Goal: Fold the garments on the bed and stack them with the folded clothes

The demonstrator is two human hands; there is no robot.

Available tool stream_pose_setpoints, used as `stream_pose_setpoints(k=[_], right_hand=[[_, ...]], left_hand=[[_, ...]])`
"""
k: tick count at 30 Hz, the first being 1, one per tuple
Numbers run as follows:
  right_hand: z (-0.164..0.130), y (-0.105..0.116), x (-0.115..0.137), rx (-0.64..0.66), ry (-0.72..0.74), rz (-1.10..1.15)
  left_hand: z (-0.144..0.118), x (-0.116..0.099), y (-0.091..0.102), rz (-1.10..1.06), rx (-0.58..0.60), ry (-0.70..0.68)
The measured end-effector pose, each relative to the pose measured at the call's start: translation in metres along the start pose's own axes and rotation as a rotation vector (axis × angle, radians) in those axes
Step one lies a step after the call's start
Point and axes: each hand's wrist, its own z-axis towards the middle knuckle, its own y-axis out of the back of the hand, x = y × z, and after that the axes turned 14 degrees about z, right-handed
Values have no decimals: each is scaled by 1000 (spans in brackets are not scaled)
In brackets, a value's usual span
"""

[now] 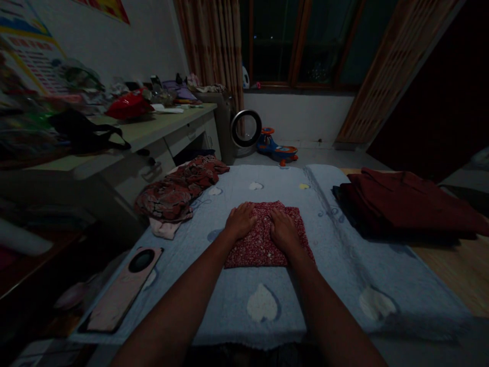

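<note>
1. The left hand lies palm down on a folded red cloth with a fine pale speckled print; its fingers are spread flat and grip nothing.
2. The right hand presses flat just beside it on the same cloth, fingers likewise extended and holding nothing.
3. The cloth forms a neat rectangle with soft edges, lying near the middle of a pale blue blanket with a nubby texture and white heart shapes.
4. A crumpled red and dark patterned garment sits at the blanket's far left edge.
5. A stack of folded dark maroon fabric rests at the right, well apart from the hands.
6. A flat pink oblong object with a dark round hole lies on the blanket's near left corner.
</note>
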Motion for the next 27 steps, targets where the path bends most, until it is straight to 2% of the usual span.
stream_pose_setpoints(k=[5,7,10,12,14,17,21,27], right_hand=[[-3,-1,4,-18,-68,-74],[-3,-2,4,-33,-72,-69],[-2,0,4,-105,-42,-44],[-2,5,5,-183,-6,-26],[-4,11,8,-230,27,-12],[-10,15,13,-157,85,6],[-19,9,17,-8,99,11],[-23,7,22,35,44,-17]], left_hand=[[3,2,-8,-4,16,30],[-2,-1,-3,3,-53,75],[-21,-15,11,8,-251,121],[-39,-30,19,-13,-318,58],[-57,-43,20,-50,-298,-57],[-76,-55,12,-104,-262,-142],[-83,-56,-3,-133,-288,-112],[-86,-58,-11,-124,-337,-79]])
